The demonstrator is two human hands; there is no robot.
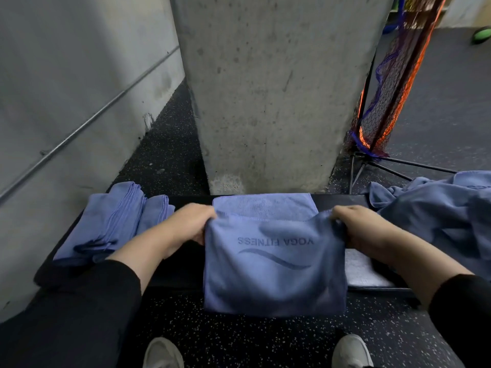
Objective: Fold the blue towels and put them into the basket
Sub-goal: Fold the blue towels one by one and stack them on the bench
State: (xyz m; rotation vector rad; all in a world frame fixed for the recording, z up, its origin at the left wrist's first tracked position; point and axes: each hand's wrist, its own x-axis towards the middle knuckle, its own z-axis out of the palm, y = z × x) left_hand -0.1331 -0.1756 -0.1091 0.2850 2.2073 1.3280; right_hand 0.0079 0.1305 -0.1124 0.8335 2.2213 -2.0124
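Gripping a printed blue microfibre towel by its upper corners, the left hand and right hand hold it over a black bench.

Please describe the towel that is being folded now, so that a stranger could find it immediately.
Start at the concrete pillar; the black bench lies before it. The printed towel hangs over its front edge, pinched by both hands. Only it shows an upside-down "YOGA FITNESS".

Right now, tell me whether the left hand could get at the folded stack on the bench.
Probably yes. The folded stack lies just beside the left hand with nothing between them, but that hand grips the printed towel and would need to let go first.
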